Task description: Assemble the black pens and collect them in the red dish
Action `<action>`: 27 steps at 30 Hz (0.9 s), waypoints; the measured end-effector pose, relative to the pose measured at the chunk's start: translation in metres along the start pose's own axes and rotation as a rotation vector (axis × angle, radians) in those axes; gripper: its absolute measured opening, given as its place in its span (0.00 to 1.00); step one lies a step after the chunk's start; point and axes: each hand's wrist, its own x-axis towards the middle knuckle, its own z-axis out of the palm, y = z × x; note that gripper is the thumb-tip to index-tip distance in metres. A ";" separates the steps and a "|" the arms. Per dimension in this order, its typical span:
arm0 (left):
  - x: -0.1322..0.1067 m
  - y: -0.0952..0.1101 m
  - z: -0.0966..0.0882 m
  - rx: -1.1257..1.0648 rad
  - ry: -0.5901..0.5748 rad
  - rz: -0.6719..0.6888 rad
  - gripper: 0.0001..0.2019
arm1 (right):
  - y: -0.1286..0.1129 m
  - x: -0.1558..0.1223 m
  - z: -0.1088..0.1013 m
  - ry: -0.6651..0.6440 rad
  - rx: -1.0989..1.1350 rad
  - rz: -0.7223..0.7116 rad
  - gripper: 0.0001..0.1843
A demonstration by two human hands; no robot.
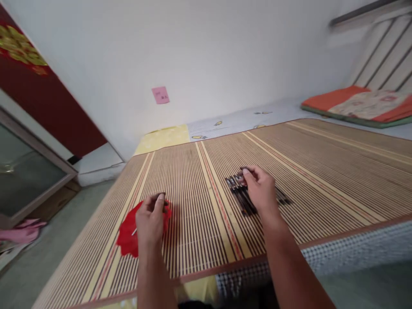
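Head view: left hand [150,215] over a red wavy-edged sheet [126,230], thumb and fingers curled close; cannot tell if clamped on anything. Right hand [259,185] above black sticks [240,199], fingertips bunched, grip unclear. Sticks lie beneath and either side of it, on striped mat [189,214].

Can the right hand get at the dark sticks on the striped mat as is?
Likely yes: the right hand is right at the dark sticks, and nothing visible blocks its way.
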 end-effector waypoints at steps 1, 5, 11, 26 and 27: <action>-0.002 0.001 0.012 -0.095 -0.051 -0.024 0.16 | 0.002 0.003 -0.007 0.010 -0.025 0.003 0.17; -0.010 -0.007 0.058 -0.312 -0.161 -0.157 0.20 | 0.013 0.006 -0.028 -0.232 -0.395 0.006 0.12; -0.017 -0.021 0.090 -0.388 -0.243 -0.316 0.23 | 0.020 -0.002 -0.024 -0.572 -0.986 0.065 0.08; -0.040 -0.014 0.115 -0.279 -0.491 -0.352 0.21 | 0.011 -0.024 0.006 -0.689 -1.107 0.103 0.10; -0.041 -0.014 0.117 -0.273 -0.501 -0.373 0.22 | 0.009 -0.027 0.010 -0.684 -1.081 0.093 0.10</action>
